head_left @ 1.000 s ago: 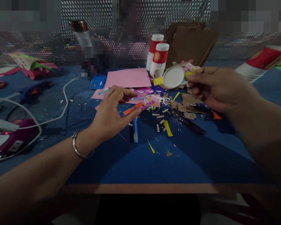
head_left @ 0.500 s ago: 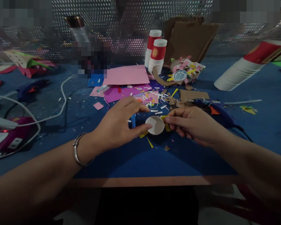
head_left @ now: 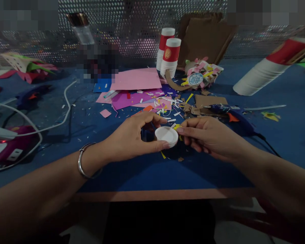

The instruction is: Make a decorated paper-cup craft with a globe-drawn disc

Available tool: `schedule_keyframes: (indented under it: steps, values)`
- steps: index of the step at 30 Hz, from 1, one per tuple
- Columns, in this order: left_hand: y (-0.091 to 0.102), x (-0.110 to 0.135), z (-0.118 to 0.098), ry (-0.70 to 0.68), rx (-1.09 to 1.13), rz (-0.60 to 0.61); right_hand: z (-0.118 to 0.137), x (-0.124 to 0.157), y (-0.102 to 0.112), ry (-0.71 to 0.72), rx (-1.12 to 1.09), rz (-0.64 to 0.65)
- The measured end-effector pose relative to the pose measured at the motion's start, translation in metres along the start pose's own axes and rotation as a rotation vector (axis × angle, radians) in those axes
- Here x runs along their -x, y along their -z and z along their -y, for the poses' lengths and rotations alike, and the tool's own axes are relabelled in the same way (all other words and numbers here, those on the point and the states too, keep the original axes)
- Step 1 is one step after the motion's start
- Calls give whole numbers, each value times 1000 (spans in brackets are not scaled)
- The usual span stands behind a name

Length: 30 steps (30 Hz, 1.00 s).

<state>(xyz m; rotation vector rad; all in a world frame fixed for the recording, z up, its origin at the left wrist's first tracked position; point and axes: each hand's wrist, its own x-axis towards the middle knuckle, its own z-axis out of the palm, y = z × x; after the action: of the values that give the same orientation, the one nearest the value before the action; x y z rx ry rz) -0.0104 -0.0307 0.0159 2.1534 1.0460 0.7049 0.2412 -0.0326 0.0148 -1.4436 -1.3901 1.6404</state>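
Observation:
Between my hands is a small, shallow white paper cup (head_left: 167,135), its round mouth tipped toward me. My left hand (head_left: 139,134) curls around its left side, thumb on the near wall and fingers behind the far rim. At the cup's right edge, my right hand (head_left: 205,134) pinches a yellow paper strip (head_left: 177,126) between thumb and forefinger. Whether the strip is fixed to the cup I cannot tell. More yellow scraps lie beneath, partly covered by the cup and hands.
Paper scraps (head_left: 171,113) and pink sheets (head_left: 137,79) lie beyond my hands. A glue gun (head_left: 240,120) rests at right, another (head_left: 32,96) at left. Stacked paper cups (head_left: 170,57), a leaning cup stack (head_left: 266,73), a paper-covered ball (head_left: 203,74) and a white cable (head_left: 68,98) are around.
My left thumb has moved right along the cup's near side, and the fingers have come closer behind it. The cup has tilted, showing more outer wall. My right hand keeps its pinch.

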Motion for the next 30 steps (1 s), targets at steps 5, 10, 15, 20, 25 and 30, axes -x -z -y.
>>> schedule_keyframes:
  steps: [5, 10, 15, 20, 25, 30]
  values:
    - [-3, 2, -3, -46, -146, 12, 0, 3, -2, 15, 41, 45]
    - [-12, 7, -8, -162, -299, -15, -4, 2, -3, 71, 57, 26]
    - [-19, 11, -16, -225, -421, 18, -5, 1, -4, 72, 53, 5]
    - [-15, 8, -12, -189, -459, -18, -2, 1, -5, 82, 60, -3]
    - [-2, 1, -3, -104, -287, -58, -3, 1, -3, 130, 113, 3]
    - [9, -1, -4, -56, -29, -26, -4, 0, 0, 140, 119, -9]
